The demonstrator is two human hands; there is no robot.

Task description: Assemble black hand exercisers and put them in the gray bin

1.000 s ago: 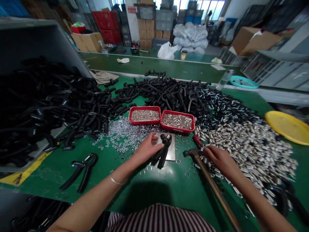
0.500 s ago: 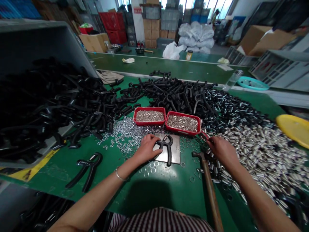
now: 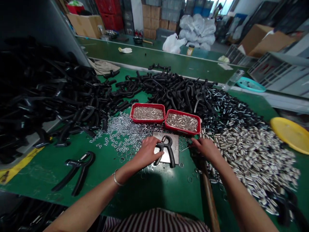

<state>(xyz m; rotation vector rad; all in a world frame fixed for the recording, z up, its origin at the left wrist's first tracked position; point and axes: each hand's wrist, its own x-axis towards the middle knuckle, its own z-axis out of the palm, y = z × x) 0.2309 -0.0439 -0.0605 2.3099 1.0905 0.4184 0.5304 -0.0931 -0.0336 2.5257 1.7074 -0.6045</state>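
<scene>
On the green surface, midway between its left and right edges, a black hand grip lies on a metal plate, legs toward the near edge. The left hand grasps its left leg; the right hand, just beside the plate, is curled round something with a thin metal shaft, probably a tool. A bright metal piece already sits at the grip's head, so assembly looks partly done, though whether it is secured cannot be told. A second hand grip, toward the near left corner, carries a similar piece and may be at the same stage or further on. Plenty seems left: black handles heap toward the far edge, and metal cylinders toward the right edge.
</scene>
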